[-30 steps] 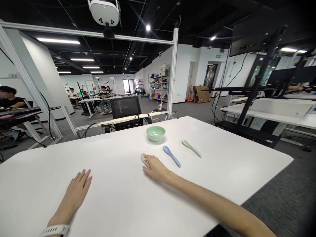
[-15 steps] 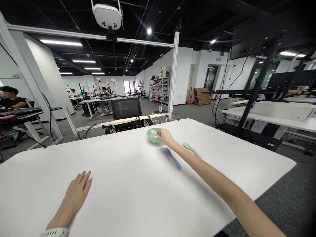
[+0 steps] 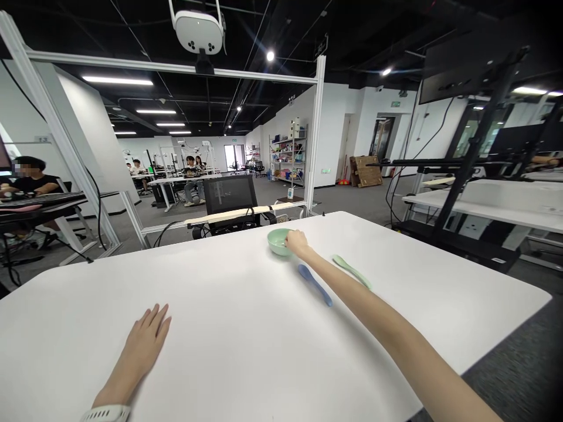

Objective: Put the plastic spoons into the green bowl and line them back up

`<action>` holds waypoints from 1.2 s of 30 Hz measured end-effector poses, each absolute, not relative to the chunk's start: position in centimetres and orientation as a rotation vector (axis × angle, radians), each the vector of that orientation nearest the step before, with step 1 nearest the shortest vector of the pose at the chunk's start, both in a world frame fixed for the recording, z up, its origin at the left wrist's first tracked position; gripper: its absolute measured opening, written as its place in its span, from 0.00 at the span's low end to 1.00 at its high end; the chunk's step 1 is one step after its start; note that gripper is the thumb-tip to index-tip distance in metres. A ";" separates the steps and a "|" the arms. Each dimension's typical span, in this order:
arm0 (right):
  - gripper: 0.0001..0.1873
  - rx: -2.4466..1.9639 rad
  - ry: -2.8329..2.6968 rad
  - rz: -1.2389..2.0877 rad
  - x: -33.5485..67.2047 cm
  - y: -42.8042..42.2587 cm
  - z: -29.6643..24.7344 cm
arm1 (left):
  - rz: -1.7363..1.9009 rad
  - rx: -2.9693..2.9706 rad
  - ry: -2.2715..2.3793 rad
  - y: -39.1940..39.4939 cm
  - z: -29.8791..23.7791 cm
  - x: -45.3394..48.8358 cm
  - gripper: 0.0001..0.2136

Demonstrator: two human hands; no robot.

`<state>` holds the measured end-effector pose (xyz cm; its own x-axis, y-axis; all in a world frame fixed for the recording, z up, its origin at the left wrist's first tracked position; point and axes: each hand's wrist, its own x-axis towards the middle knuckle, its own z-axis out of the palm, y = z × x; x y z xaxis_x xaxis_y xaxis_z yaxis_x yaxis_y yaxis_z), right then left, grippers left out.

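A green bowl (image 3: 276,246) stands toward the far edge of the white table (image 3: 229,328). My right hand (image 3: 298,241) is at the bowl's right rim, its fingers closed. What they hold is hidden; only a tiny pale spot shows by the fingertips, inside the bowl. Below my right wrist lies a blue spoon (image 3: 317,287), and a light green spoon (image 3: 352,271) lies on the other side of my forearm. My left hand (image 3: 147,340) rests flat on the table at the left, fingers stretched out, holding nothing.
Beyond the table's far edge are a metal frame (image 3: 317,135) and a black mesh chair (image 3: 231,196). A dark stand (image 3: 466,158) rises past the right edge. People sit at desks in the background, one person (image 3: 33,181) at the far left.
A pale pinkish oval seen in the bowl by my right fingertips is no longer visible. The view has shifted slightly; my left hand stays flat on the table.
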<state>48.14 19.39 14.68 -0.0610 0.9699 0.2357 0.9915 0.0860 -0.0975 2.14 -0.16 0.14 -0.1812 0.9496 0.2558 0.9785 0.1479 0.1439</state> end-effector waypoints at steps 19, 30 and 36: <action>0.25 -1.517 -2.147 0.227 60.0 11.1 3.5 | -0.417 -1.940 -2.341 -0.5 0.3 2.7 0.37; 0.27 -1.536 -2.111 0.259 59.8 11.2 3.3 | -0.374 -1.944 -2.323 -0.2 0.0 2.3 0.36; 0.25 -1.542 -2.043 0.274 60.1 12.3 4.3 | -0.357 -1.952 -2.337 -0.2 0.2 2.1 0.35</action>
